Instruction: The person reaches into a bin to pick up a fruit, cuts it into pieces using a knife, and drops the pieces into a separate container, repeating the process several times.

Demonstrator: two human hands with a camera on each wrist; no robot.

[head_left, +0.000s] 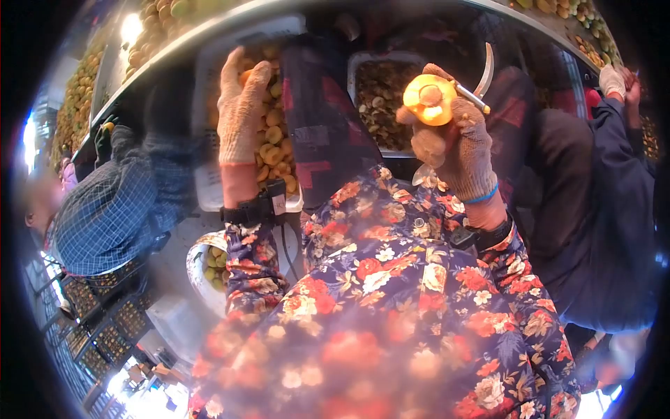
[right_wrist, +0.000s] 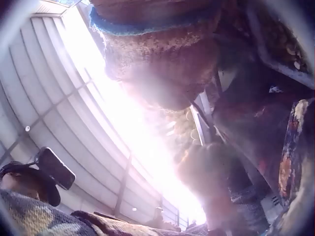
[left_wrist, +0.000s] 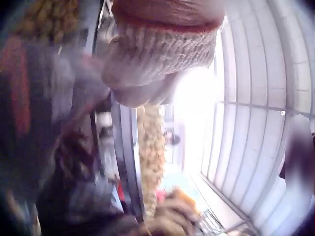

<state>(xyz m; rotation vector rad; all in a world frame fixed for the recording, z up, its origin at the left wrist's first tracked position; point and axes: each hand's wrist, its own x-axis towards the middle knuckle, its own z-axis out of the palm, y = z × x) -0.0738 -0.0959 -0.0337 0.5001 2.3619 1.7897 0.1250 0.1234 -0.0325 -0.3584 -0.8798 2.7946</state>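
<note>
My gloved right hand (head_left: 464, 143) is raised before the chest, holding a cut yellow peach (head_left: 429, 100) with its brown stone showing in the middle. The same hand grips a knife (head_left: 484, 73) whose curved blade points up and away. My gloved left hand (head_left: 241, 115) is over the left side of a white crate (head_left: 209, 185) full of peach halves (head_left: 273, 150). Its thumb and fingers are spread apart, with an orange piece of fruit showing between them. In the left wrist view, the left glove (left_wrist: 162, 59) hides its own fingertips.
Between the knees stands a white bin (head_left: 380, 150) of brown and pale scraps. Beyond it runs a metal-edged table (head_left: 230, 14) heaped with fruit. A white bucket (head_left: 199, 262) holding green-yellow fruit is by the left elbow. People sit close on the left (head_left: 105, 202) and right (head_left: 600, 209).
</note>
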